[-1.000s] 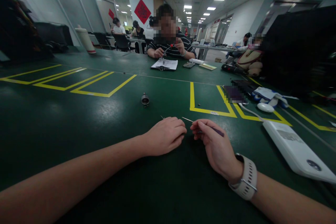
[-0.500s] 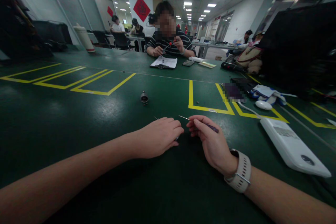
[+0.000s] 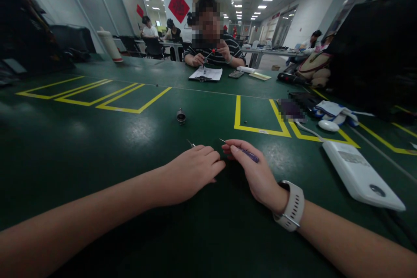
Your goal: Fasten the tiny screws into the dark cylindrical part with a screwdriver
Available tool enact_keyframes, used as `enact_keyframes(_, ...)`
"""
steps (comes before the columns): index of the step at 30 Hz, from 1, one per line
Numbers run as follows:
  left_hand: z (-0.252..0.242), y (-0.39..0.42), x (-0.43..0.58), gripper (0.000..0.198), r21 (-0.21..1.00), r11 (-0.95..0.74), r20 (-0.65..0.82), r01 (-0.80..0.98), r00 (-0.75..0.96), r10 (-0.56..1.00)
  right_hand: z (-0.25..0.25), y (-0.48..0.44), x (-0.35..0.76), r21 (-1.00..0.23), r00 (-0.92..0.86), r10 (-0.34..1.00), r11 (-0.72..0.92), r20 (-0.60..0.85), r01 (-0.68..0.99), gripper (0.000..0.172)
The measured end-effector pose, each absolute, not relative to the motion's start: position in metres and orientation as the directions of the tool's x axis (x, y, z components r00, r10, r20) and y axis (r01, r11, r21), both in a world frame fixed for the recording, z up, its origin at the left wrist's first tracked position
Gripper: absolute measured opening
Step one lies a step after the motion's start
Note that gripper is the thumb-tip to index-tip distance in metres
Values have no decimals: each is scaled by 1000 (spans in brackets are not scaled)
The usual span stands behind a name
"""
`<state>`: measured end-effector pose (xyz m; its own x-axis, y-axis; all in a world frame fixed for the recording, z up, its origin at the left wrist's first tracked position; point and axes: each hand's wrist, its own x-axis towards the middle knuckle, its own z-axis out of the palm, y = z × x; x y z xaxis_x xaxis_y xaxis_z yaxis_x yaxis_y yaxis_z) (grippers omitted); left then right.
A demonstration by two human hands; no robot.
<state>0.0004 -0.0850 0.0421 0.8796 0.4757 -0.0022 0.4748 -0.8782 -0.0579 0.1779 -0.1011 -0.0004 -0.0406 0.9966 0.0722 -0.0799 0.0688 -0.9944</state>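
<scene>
Where the purple-handled tool [image 3: 250, 156] is held: right hand [image 3: 254, 173], fingers closed around it, thin tip just beside the left hand; fine control would be best served by a light grip.
Left hand [image 3: 193, 171]: curled low over the worktop [image 3: 143, 156]; whether anything is gripped cannot be told.
Slim metal piece [image 3: 193, 144]: projected past the left hand; should be steadied before the tip is applied.
Metal fitting [image 3: 180, 115]: placed beyond both hands; knocks should be avoided.
Small dark part [image 3: 245, 122]: set within yellow tape; easily lost.
</scene>
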Motion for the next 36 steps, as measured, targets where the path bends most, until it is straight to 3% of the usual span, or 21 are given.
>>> enact_keyframes(11, 53, -96, 6, 14, -293, -876, 72, 382, 923, 379, -3, -106, 174, -997, -95, 993, 65, 69, -41, 25)
enact_keyframes(16, 55, -100, 6, 13, -316, -870, 73, 379, 924, 377, -5, -105, 173, -996, -100, 992, 79, 83, -45, 23)
enact_keyframes(20, 55, -97, -1, 21, -160, -881, 104, 445, 895, 433, -2, -106, 175, -991, -77, 994, 66, 75, -120, 21)
enact_keyframes(27, 53, -80, -17, 27, 364, -801, 107, 475, 833, 543, 3, -107, 177, -992, -44, 998, 42, 48, -115, 17)
enact_keyframes(31, 47, -68, -22, 31, 502, -709, 104, 495, 780, 618, 5, -107, 179, -983, -13, 995, 96, 99, -156, 12)
enact_keyframes(36, 42, -60, -25, 30, 654, -574, 83, 494, 706, 703, 6, -107, 181, -953, 69, 977, 212, 201, -218, 19)
